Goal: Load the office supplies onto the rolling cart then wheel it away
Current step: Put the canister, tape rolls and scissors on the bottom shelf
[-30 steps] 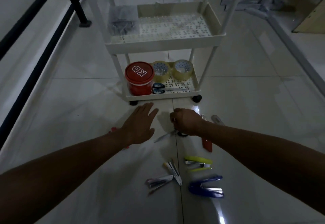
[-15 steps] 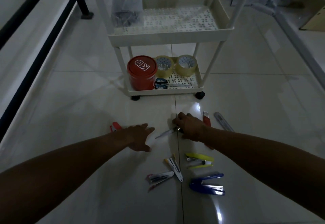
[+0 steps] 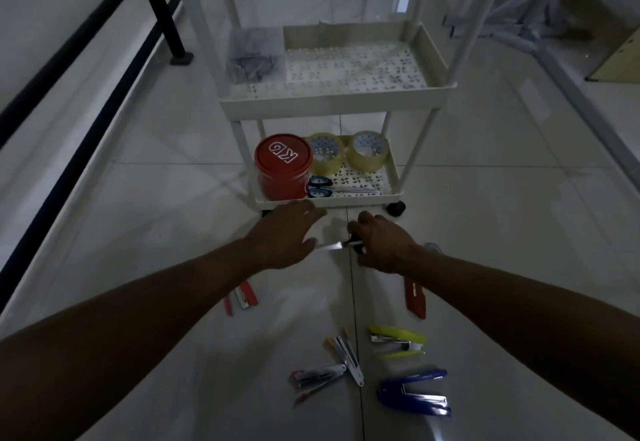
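A white rolling cart (image 3: pixel 332 106) stands on the tiled floor ahead of me. Its bottom shelf holds a red tub (image 3: pixel 283 166), two rolls of clear tape (image 3: pixel 346 152) and blue-handled scissors (image 3: pixel 329 187). A clear box of dark clips (image 3: pixel 254 56) sits on the middle shelf. My right hand (image 3: pixel 384 244) is shut on the black handles of a second pair of scissors (image 3: pixel 330 245), just in front of the cart. My left hand (image 3: pixel 284 238) hovers open beside the blades. Several staplers lie nearer me, among them a blue stapler (image 3: pixel 414 392) and a yellow stapler (image 3: pixel 398 340).
A red box cutter (image 3: pixel 415 298) lies under my right forearm and a red cutter (image 3: pixel 240 298) under my left. A grey cutter (image 3: pixel 433 248) peeks out behind my right wrist. A black railing (image 3: pixel 162 7) runs along the left; metal frames and a wooden panel (image 3: pixel 620 56) stand at the right.
Both hands have moved forward toward the cart's bottom shelf. My right hand has carried the scissors off the floor with it, and my left hand has come up beside the blades.
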